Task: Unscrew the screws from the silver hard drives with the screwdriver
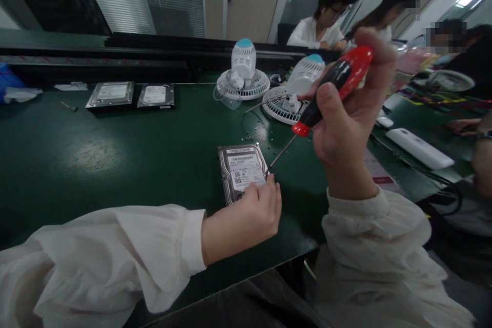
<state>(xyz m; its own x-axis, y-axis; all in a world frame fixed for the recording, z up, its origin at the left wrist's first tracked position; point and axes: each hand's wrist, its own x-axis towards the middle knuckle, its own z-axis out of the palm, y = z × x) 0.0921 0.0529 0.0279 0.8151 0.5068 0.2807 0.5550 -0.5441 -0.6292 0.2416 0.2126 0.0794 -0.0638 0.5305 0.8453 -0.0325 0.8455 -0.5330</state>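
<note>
A hard drive (246,166) with a white label lies flat on the green table in front of me. My left hand (249,215) is closed over its lower right part, fingertips together at the right edge; what they pinch there is too small to make out. My right hand (349,118) grips a screwdriver (334,89) by its red and black handle. Its thin shaft slants down to the left, and the tip meets the drive's right edge beside my left fingertips. Several tiny screws (249,139) are scattered on the table just beyond the drive.
Two more hard drives, one silver (110,96) and one darker (156,96), lie at the back left. Two white fan parts (243,69) with blue tops stand behind the screws. A white power strip (418,147) and cables lie right. Several people sit around the table.
</note>
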